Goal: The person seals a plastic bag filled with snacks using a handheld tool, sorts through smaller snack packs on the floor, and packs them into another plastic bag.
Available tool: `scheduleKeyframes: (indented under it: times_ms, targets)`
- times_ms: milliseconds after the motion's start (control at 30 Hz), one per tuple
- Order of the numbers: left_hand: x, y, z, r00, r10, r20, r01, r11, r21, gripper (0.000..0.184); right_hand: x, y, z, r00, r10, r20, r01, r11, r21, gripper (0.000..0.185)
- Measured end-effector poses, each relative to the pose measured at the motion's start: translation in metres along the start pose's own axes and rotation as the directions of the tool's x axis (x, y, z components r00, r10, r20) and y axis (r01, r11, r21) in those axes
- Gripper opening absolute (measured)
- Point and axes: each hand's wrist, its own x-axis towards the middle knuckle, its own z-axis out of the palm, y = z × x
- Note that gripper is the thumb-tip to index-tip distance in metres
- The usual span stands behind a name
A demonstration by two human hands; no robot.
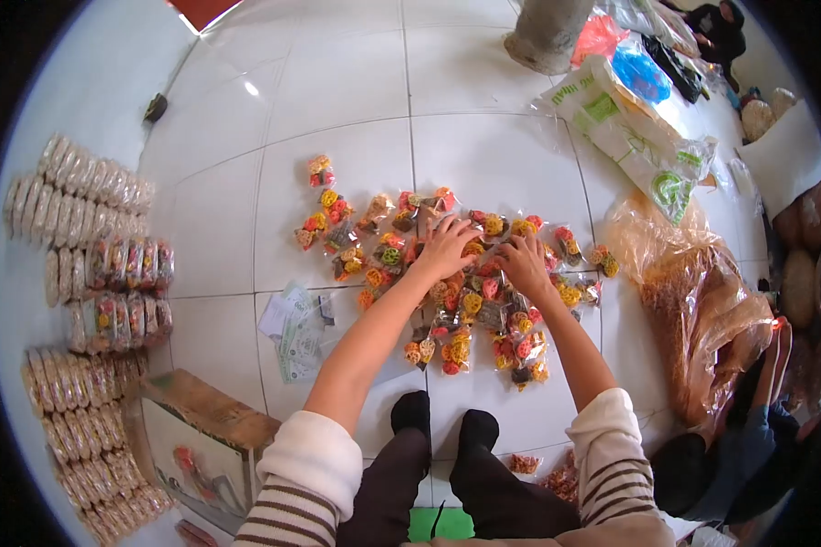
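Small clear packets of colourful snacks [470, 305], in yellow, red, green and dark pieces, lie in a loose heap on the white tiled floor. Over the upper middle of the heap, my left hand [442, 248] rests with its fingers spread across several packets. To its right, my right hand [524, 264] reaches onto other packets, fingers apart and slightly bent. Neither hand shows a packet lifted from the floor. A few packets lie apart at the upper left, one of them a red and yellow packet [320, 170].
Stacked snack packs [91, 201] line the left wall beside a cardboard box [205, 415]. Printed labels [301, 333] lie left of the heap. A large plastic bag of brown snacks [693, 310] and a white-green sack [620, 137] are rightward. Other people sit at the right; a pillar [547, 36] stands behind.
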Motion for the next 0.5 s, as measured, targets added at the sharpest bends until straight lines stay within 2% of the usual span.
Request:
scheduleKeyframes:
  times_ms: [67,133,200,267,300,367,400,433,467,500]
  targets:
    - [-0.012,-0.006,-0.007,0.998,-0.048,-0.034,0.048,0.999,-0.007,0.044,0.009,-0.003,-0.012,0.999,-0.019,0.029,0.018,1.000,0.025,0.028]
    - [-0.027,-0.011,-0.028,0.990,-0.141,-0.018,0.142,0.990,0.026,0.043,0.023,-0.012,-0.032,0.981,0.088,0.171,-0.115,0.981,0.155,0.028]
    - [-0.049,-0.018,-0.051,0.990,-0.106,-0.093,0.111,0.993,0.039,0.044,0.035,-0.029,-0.049,0.994,0.000,0.107,-0.018,0.987,0.163,0.025]
    - [-0.073,-0.026,-0.073,0.980,-0.189,-0.069,0.190,0.982,0.006,0.042,0.041,-0.052,-0.064,0.982,0.078,0.171,-0.162,0.811,0.562,0.023]
    - [-0.083,-0.033,-0.078,0.977,-0.196,-0.085,0.197,0.980,0.012,0.042,0.042,-0.056,-0.053,0.998,0.041,0.040,-0.056,0.820,0.569,0.023]
    - [-0.109,-0.040,-0.072,0.920,-0.388,0.057,0.393,0.913,-0.114,0.040,0.028,-0.087,-0.065,0.998,-0.011,0.069,-0.032,0.811,0.585,0.024]
    - [-0.122,-0.033,-0.076,0.913,-0.401,0.067,0.407,0.906,-0.119,0.040,0.020,-0.098,-0.066,0.993,-0.052,0.103,-0.020,0.800,0.599,0.025]
    - [-0.137,-0.024,-0.081,0.893,-0.420,0.164,0.421,0.907,0.030,0.040,0.009,-0.105,-0.062,0.983,-0.162,0.091,0.094,0.856,0.508,0.020]
    - [-0.149,-0.015,-0.087,0.863,-0.439,0.252,0.402,0.897,0.183,0.040,-0.003,-0.110,-0.056,0.982,-0.157,0.103,0.082,0.852,0.518,0.020]
    - [-0.156,-0.009,-0.080,0.869,-0.425,0.255,0.353,0.892,0.283,0.039,-0.011,-0.113,-0.054,0.967,-0.111,0.229,0.018,0.927,0.374,0.019]
